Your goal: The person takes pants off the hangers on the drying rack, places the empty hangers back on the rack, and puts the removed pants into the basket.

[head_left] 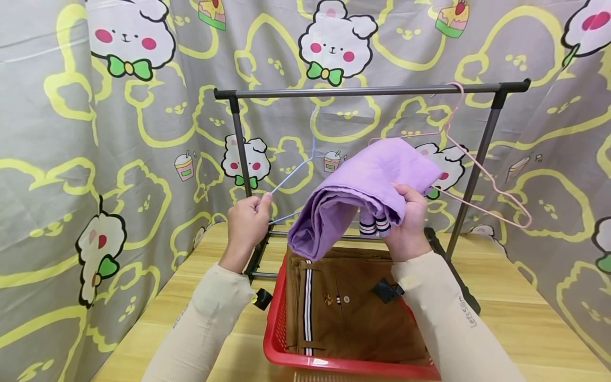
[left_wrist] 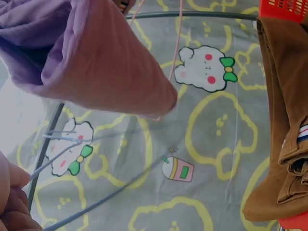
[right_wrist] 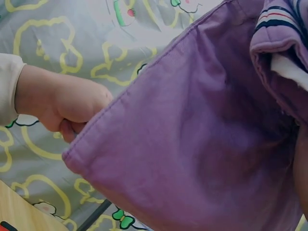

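Note:
My right hand [head_left: 409, 220] grips a folded purple garment [head_left: 363, 191] with a striped cuff, held up above a red basket [head_left: 305, 361]. The purple garment [right_wrist: 202, 144] fills the right wrist view and shows at the top left in the left wrist view [left_wrist: 91, 62]. My left hand [head_left: 248, 220] pinches the lower corner of a pale blue wire hanger [head_left: 296, 170] that hangs from the rail [head_left: 372, 91] of a small clothes rack. The thin blue hanger wires [left_wrist: 91, 197] run from my left hand [left_wrist: 12, 202]. Folded brown trousers [head_left: 353, 307] lie in the basket.
A pink wire hanger [head_left: 482, 175] hangs at the right end of the rail. The rack stands on a wooden table [head_left: 525, 318] behind the basket. A grey cartoon-print curtain [head_left: 95, 132] surrounds the table on three sides. A black clip [head_left: 386, 290] lies on the trousers.

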Available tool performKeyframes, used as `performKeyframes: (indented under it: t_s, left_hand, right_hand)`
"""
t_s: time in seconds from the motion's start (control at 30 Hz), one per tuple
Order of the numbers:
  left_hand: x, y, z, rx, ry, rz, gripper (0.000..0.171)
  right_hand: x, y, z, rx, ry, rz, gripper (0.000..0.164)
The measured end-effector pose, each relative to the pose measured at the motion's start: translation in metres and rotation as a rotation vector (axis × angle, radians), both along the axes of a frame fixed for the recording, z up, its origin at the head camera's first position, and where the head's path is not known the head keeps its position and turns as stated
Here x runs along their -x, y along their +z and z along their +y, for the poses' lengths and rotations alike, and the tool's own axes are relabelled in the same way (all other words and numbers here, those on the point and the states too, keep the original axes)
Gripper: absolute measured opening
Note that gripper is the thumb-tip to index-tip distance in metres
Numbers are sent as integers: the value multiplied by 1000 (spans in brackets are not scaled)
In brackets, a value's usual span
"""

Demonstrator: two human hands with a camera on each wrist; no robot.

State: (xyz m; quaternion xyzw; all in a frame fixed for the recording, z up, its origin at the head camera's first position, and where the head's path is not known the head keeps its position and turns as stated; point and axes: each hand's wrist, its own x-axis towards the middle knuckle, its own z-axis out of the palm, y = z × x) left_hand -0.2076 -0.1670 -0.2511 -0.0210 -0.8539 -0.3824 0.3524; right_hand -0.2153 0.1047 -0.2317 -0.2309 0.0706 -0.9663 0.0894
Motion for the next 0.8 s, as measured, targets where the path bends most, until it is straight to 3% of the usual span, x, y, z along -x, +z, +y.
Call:
performKeyframes:
  t_s: [0.17,0.8]
  left_hand:
    - [3,-3,-3,-1,13,-25,48]
    - [1,2,-5,-51,12,13,51]
  right_hand:
    - [-3,2,2,-32,-49,-20,12]
    - [-1,-12,4,-51,3,15,12]
